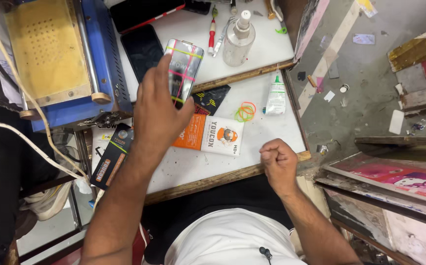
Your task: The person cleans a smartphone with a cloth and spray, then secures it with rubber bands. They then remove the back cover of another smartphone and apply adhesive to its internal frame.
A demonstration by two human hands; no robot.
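My left hand (161, 115) grips a phone (184, 66) wrapped in colored rubber bands, up over the white table (271, 132). My right hand (279, 162) is a tight, empty fist at the table's edge. I think I'm mid-check, so I must hold steady.

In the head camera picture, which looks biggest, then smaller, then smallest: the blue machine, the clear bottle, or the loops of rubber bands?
1. Blue machine, biggest by far.
2. Clear bottle.
3. Rubber bands, smallest.
All three sit on the tabletop, so nearness barely skews it.
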